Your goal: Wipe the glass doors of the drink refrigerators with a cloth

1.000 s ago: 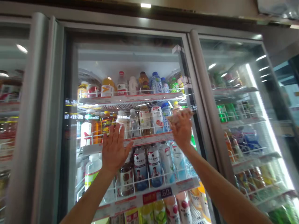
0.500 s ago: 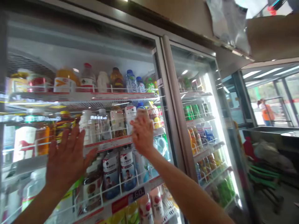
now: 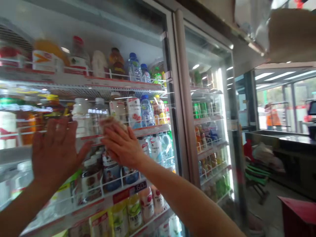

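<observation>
My left hand (image 3: 55, 149) lies flat against the glass door (image 3: 108, 24) of a drinks fridge, fingers spread, holding nothing. To its right, my right hand (image 3: 123, 144) presses a pale cloth (image 3: 112, 123) on the same glass. The cloth shows past the fingertips; the rest is under the palm. Behind the glass stand shelves of bottles, among them a blue-capped bottle (image 3: 146, 112) and a white-labelled bottle (image 3: 134, 110) right of the cloth. Lower down are bottles with blue labels (image 3: 111, 177), partly covered by my right hand.
A metal door frame (image 3: 184, 98) separates this door from a second glass door (image 3: 207, 56) with more drinks. Further right are a dark counter (image 3: 291, 141), a green folding item (image 3: 256, 174) on the floor and a red box (image 3: 298, 210). A person in orange (image 3: 272, 117) stands outside.
My right hand has swept left and slightly down across the glass with the cloth, nearer my left hand. My left hand stays flat on the door. The view has shifted.
</observation>
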`<state>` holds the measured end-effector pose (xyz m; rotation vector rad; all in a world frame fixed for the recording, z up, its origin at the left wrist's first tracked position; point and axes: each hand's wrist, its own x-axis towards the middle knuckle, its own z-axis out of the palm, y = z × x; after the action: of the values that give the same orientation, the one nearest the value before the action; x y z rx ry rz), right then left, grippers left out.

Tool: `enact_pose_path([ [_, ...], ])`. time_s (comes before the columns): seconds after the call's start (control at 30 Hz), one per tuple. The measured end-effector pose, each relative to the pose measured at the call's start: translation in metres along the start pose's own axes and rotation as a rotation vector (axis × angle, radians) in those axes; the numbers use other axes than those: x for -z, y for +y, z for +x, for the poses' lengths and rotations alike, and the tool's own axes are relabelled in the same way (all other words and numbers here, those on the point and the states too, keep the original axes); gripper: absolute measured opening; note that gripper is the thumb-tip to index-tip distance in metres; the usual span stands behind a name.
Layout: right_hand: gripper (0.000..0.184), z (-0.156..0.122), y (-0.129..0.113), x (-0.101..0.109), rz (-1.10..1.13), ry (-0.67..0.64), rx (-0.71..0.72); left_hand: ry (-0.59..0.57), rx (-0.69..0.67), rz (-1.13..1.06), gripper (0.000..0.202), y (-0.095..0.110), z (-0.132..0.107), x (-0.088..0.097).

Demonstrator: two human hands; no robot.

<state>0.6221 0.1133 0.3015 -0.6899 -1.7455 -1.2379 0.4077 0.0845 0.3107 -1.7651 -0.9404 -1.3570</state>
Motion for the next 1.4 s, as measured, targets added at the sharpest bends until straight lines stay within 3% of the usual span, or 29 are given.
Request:
enact_pose_path([
  [0.03, 0.039, -0.009, -0.003, 0.003, 0.011, -0.001, 0.083, 0.021, -0.013, 0.084, 0.067, 0.002, -0.006, 0.002],
  [0.07, 0.036, -0.019, 0.001, 0.006, 0.011, 0.028, 0.067, 0.041, -0.031, 0.168, 0.065, 0.004, -0.014, 0.002],
  [0.1, 0.036, -0.028, 0.011, 0.008, 0.008, 0.072, -0.013, 0.054, -0.047, 0.236, 0.064, 0.003, -0.021, 0.002],
  [0.2, 0.044, -0.04, 0.042, 0.002, 0.005, 0.302, -0.486, 0.056, -0.06, 0.326, 0.067, -0.003, -0.037, -0.001],
  [0.23, 0.046, -0.038, 0.042, -0.003, 0.015, 0.35, -0.552, 0.059, -0.065, 0.34, 0.068, -0.004, -0.04, -0.001],
  [0.3, 0.049, -0.03, 0.021, -0.009, 0.063, 0.34, -0.469, 0.063, -0.071, 0.353, 0.069, -0.007, -0.041, -0.002],
  [0.4, 0.048, -0.027, -0.027, -0.01, 0.15, 0.186, -0.089, 0.071, -0.08, 0.363, 0.068, -0.007, -0.04, 0.0],
  [0.43, 0.046, -0.031, -0.033, -0.009, 0.16, 0.159, -0.024, 0.07, -0.081, 0.369, 0.068, -0.006, -0.04, 0.0],
  [0.5, 0.042, -0.047, -0.024, -0.005, 0.135, 0.18, -0.065, 0.071, -0.085, 0.383, 0.068, -0.006, -0.04, 0.0],
  [0.63, 0.045, -0.081, 0.028, -0.003, -0.024, 0.375, -0.452, 0.083, -0.1, 0.406, 0.07, -0.007, -0.04, 0.0],
  [0.7, 0.048, -0.084, 0.025, -0.005, -0.036, 0.409, -0.564, 0.078, -0.096, 0.41, 0.07, -0.008, -0.04, 0.0],
  [0.73, 0.049, -0.083, 0.015, -0.006, -0.005, 0.386, -0.541, 0.071, -0.091, 0.412, 0.07, -0.008, -0.04, 0.0],
  [0.83, 0.049, -0.087, -0.018, -0.005, 0.149, 0.242, -0.236, 0.056, -0.086, 0.416, 0.07, -0.009, -0.041, 0.001],
  [0.9, 0.046, -0.103, -0.014, -0.003, 0.161, 0.207, -0.166, 0.064, -0.094, 0.418, 0.07, -0.009, -0.042, 0.001],
  [1.07, 0.054, -0.149, 0.043, 0.004, -0.098, 0.357, -0.569, 0.071, -0.092, 0.419, 0.071, -0.007, -0.039, -0.001],
  [1.1, 0.056, -0.149, 0.039, 0.004, -0.097, 0.363, -0.604, 0.075, -0.093, 0.411, 0.071, -0.006, -0.038, -0.001],
  [1.17, 0.058, -0.139, 0.008, 0.002, -0.032, 0.325, -0.574, 0.085, -0.101, 0.388, 0.072, -0.005, -0.037, -0.001],
  [1.23, 0.055, -0.126, -0.037, -0.002, 0.068, 0.227, -0.417, 0.081, -0.117, 0.367, 0.072, -0.006, -0.043, 0.001],
  [1.3, 0.049, -0.122, -0.067, -0.005, 0.14, 0.132, -0.241, 0.045, -0.152, 0.35, 0.071, -0.01, -0.058, 0.006],
  [1.33, 0.048, -0.125, -0.071, -0.005, 0.141, 0.11, -0.192, 0.02, -0.178, 0.343, 0.07, -0.014, -0.069, 0.008],
  [1.4, 0.048, -0.139, -0.054, -0.003, 0.055, 0.133, -0.223, -0.024, -0.235, 0.327, 0.069, -0.021, -0.091, 0.014],
])
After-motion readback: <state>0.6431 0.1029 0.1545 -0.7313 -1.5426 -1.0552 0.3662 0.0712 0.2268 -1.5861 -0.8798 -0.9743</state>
